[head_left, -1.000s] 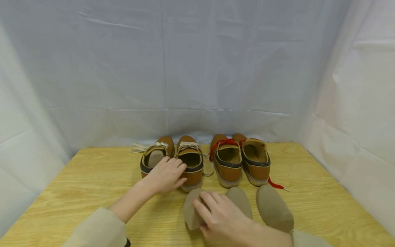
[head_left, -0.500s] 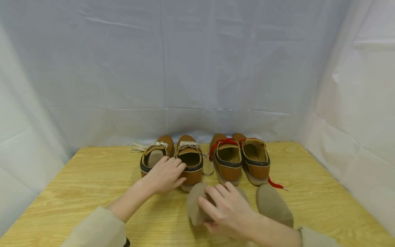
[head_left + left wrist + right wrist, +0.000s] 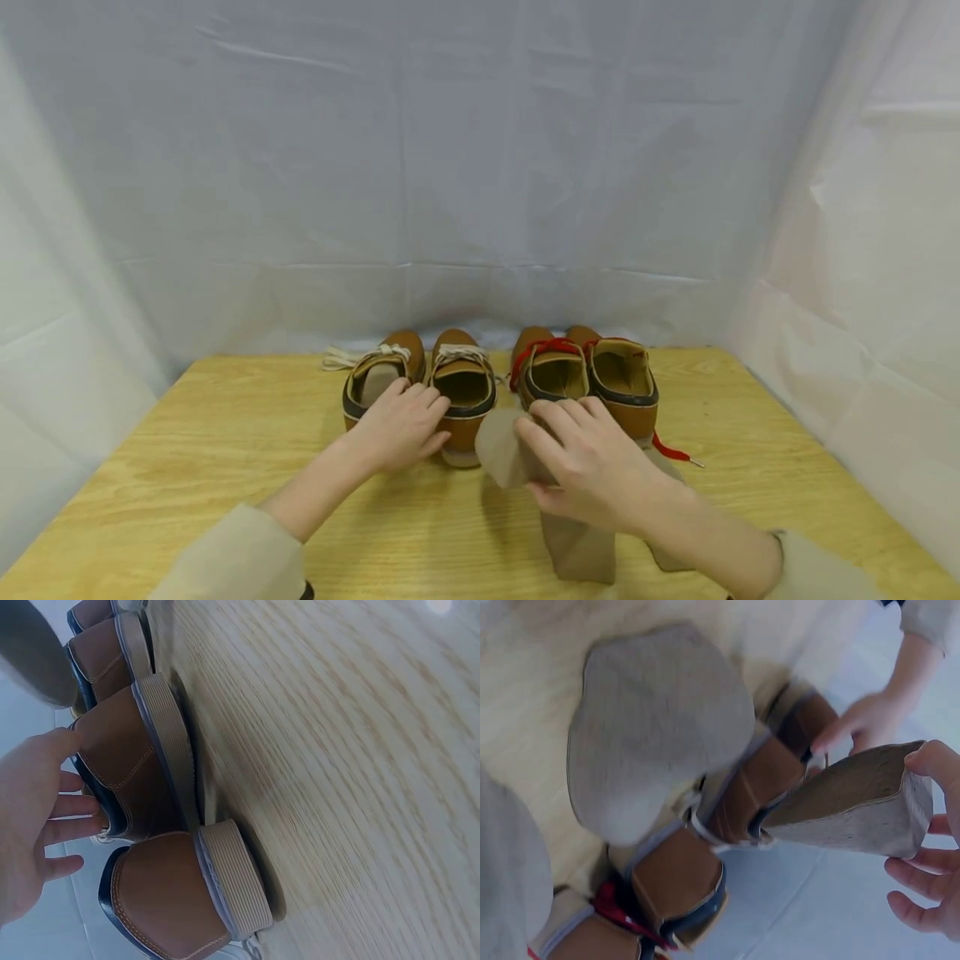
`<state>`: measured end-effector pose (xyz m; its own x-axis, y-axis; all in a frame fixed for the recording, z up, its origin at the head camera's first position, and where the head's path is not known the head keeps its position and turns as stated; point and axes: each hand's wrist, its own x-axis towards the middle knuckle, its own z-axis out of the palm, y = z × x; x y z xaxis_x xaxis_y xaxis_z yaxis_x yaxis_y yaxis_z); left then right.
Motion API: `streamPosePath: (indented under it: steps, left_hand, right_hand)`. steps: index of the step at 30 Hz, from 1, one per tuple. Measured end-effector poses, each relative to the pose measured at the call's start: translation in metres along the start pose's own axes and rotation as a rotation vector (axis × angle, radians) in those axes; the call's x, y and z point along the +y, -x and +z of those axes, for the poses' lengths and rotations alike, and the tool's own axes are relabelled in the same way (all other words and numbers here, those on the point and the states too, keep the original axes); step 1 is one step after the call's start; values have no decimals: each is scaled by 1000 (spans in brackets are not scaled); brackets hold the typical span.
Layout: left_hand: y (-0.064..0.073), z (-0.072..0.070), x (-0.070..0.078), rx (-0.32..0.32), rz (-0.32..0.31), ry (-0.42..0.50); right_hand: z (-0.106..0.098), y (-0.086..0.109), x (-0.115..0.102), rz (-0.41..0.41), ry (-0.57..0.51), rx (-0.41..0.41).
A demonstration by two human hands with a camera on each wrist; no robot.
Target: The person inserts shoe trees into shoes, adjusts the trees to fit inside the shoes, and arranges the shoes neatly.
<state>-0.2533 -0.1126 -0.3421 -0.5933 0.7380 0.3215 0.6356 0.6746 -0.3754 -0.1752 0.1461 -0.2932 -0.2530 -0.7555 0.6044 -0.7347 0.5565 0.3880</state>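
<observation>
My right hand (image 3: pixel 592 467) grips a grey-beige insole (image 3: pixel 840 825) at one end, thumb on one side and fingers on the other. The insole is bent lengthwise and hangs above the table, its free end pointing towards the white-laced shoes. My left hand (image 3: pixel 401 423) rests at the collar of the second brown shoe from the left (image 3: pixel 467 437), its fingers loosely extended and the thumb near the heel. No insole shows inside that shoe. Left of it stands another white-laced shoe (image 3: pixel 406 343) with an insole (image 3: pixel 380 382) inside, partly hidden by my left hand.
Two brown shoes with red laces, one nearer (image 3: pixel 529 340) and one at the right (image 3: pixel 636 419), stand beside the white-laced pair. Two more insoles, one (image 3: pixel 577 552) below my right hand and one (image 3: pixel 510 877) farther right, lie on the wooden table (image 3: pixel 225 433). White cloth (image 3: pixel 450 167) hangs behind.
My right hand has risen forward and to the right, carrying the insole up off the table towards the shoes. My left hand has stayed at the same shoe.
</observation>
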Motion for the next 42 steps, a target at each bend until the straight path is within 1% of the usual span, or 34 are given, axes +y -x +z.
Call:
streamPosePath:
  steps: [6,13,16,19,24,28,30,35,42]
  left_hand:
    - [1,1,-2,-27,-23,1]
    - [3,4,-1,-90,-86,2]
    - [3,5,1,-100,-126,0]
    - [4,7,4,-88,-158,-9]
    - [2,11,9,-41,-197,-39]
    - [-1,12,14,-31,-261,-36]
    - [-2,13,16,-18,-281,-36]
    - [-1,18,18,26,-296,-56]
    - [-1,20,19,31,-317,-85]
  right_hand:
    - [0,-2,20,18,24,14]
    - [10,-7,30,17,14,23]
    - [14,-9,34,11,18,32]
    - [17,-11,37,9,23,29]
    - [20,-13,41,18,31,10]
    - [21,-14,41,28,38,-7]
    - [22,-15,41,33,41,-18]
    - [24,-15,40,42,42,-31]
    - [27,-16,41,45,24,-29]
